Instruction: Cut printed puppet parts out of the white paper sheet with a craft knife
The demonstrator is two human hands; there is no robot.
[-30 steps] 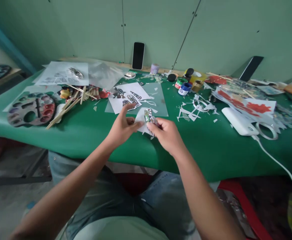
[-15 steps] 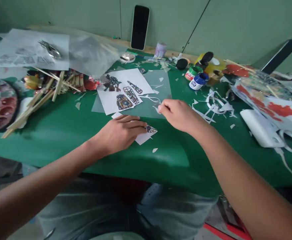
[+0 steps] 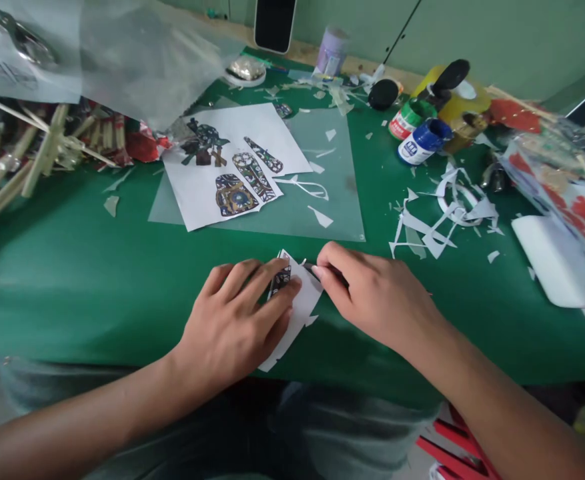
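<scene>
Pressing flat with open fingers, the left hand (image 3: 232, 323) pins a scrap (image 3: 305, 303) (printed figure on it) near the table's (image 3: 72, 280) front edge. The right hand (image 3: 377, 297) pinches a dark tool (image 3: 311, 267) at its corner.

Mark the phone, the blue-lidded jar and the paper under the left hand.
phone (image 3: 275, 23), head view, on its dark screen.
blue-lidded jar (image 3: 435, 129), head view, on its lid.
paper (image 3: 305, 301), head view, on its bare white part.

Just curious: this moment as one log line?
left hand: flat on small white printed paper cutout | right hand: at its edge | green table cover
</scene>
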